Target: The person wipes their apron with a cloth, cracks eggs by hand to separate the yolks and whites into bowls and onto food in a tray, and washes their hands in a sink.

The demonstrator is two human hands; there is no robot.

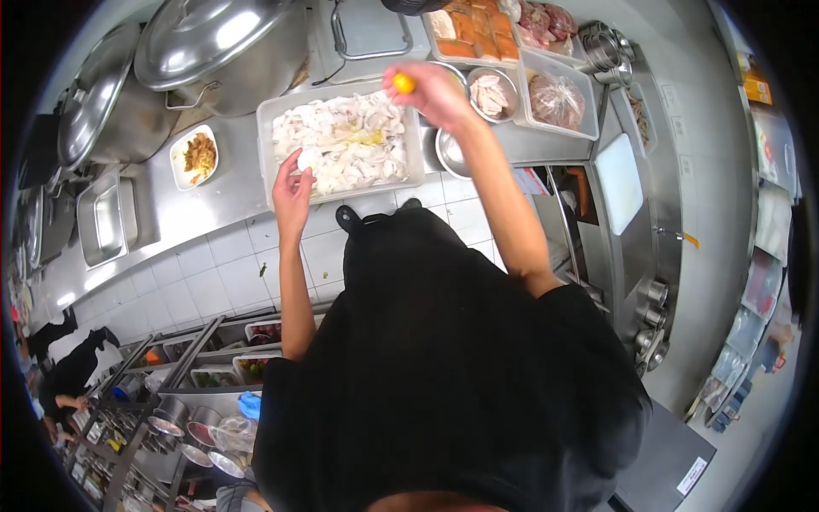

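My right hand (435, 92) is raised over the far right corner of a clear plastic tub (415, 162). In its fingers is a round, glossy, orange-yellow thing that looks like an egg yolk (403, 83). My left hand (293, 194) is at the tub's near left side, fingers curled around a small white rounded piece (305, 160), perhaps eggshell. Pale, whitish pieces of raw meat or seafood (341, 166) fill the tub, coated in liquid. A yellow streak (368, 136) lies on top of them, right of centre.
Large lidded pots (217, 51) stand at the back left, near a white bowl of food (195, 158). Right of the tub are a metal bowl of pale strips (490, 92), a tub of orange fillets (478, 30) and a bagged-meat container (556, 101). Other people (72, 375) are at far left.
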